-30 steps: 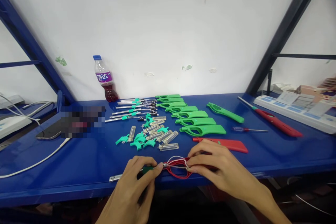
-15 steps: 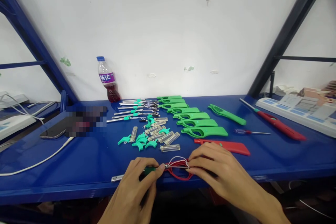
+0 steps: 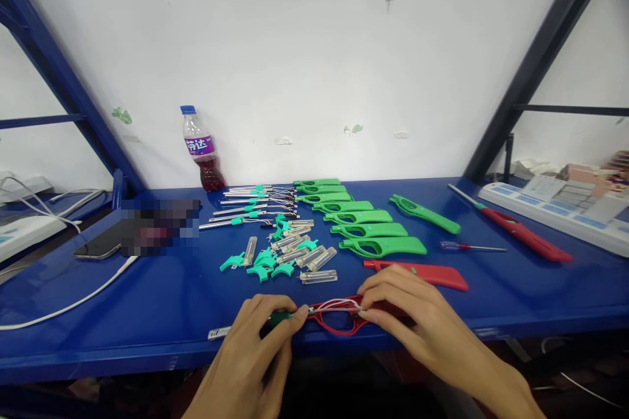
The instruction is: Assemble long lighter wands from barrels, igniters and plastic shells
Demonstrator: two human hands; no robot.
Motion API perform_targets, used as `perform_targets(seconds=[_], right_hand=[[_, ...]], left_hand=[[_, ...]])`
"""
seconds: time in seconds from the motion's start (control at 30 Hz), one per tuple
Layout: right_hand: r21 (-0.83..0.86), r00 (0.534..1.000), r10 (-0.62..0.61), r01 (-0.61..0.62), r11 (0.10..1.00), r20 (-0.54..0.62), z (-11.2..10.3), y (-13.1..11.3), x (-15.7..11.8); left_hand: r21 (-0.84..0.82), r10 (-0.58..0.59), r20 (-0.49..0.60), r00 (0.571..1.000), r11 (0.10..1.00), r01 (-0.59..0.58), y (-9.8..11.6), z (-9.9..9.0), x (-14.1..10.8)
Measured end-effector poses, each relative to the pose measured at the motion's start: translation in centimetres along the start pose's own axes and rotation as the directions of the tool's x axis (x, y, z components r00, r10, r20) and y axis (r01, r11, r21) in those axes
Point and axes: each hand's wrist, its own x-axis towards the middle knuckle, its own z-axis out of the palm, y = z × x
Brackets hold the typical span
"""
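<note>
At the table's front edge lies a red lighter shell half [image 3: 339, 331] with a loop-shaped trigger guard. My left hand [image 3: 258, 334] is closed around a metal lighter tube [image 3: 219, 333] with a dark green collar, at the shell's left end. White wires [image 3: 337, 303] run from the tube along the shell's upper side. Their right ends are pinched between the thumb and fingers of my right hand [image 3: 410, 308], whose fingertips hide them. The right part of the shell is covered by that hand. Beyond it rests another red shell half [image 3: 442, 276].
Several green shell halves [image 3: 383, 247], clear fuel tanks [image 3: 319, 277], teal triggers [image 3: 263, 267] and wired tubes [image 3: 230, 219] lie behind my hands. A screwdriver [image 3: 466, 247] and red lighter [image 3: 525, 234] are at right. A bottle [image 3: 201, 150] leans against the wall; a phone [image 3: 98, 242] lies left.
My right hand has shifted slightly right, drawing the white wires flatter along the red shell. My left hand keeps its hold on the tube, almost unmoved.
</note>
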Motion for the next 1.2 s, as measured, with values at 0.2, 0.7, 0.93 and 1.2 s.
perform_targets(seconds=[0.2, 0.7, 0.93, 1.2], right_hand=[[-0.012, 0.999, -0.041, 0.041, 0.999, -0.029, -0.1, 0.3, -0.5], [0.044, 0.997, 0.037, -0.034, 0.998, -0.068, 0.3, 0.5, -0.3], [0.043, 0.998, 0.040, -0.038, 0.998, -0.052, 0.3, 0.4, -0.3], [0.017, 0.998, 0.032, -0.031, 0.999, -0.056, 0.1, 0.2, -0.2]], left_hand=[[0.018, -0.024, 0.013, 1.000, 1.000, 0.023, 0.2, -0.1, 0.0], [0.326, -0.107, -0.020, 0.994, 0.939, 0.108, -3.2, -2.8, 4.5], [0.323, -0.147, 0.083, 0.986, 0.940, 0.113, -5.8, -1.6, 5.2], [0.347, -0.090, -0.040, 0.995, 0.933, 0.098, -5.0, -2.1, 5.3]])
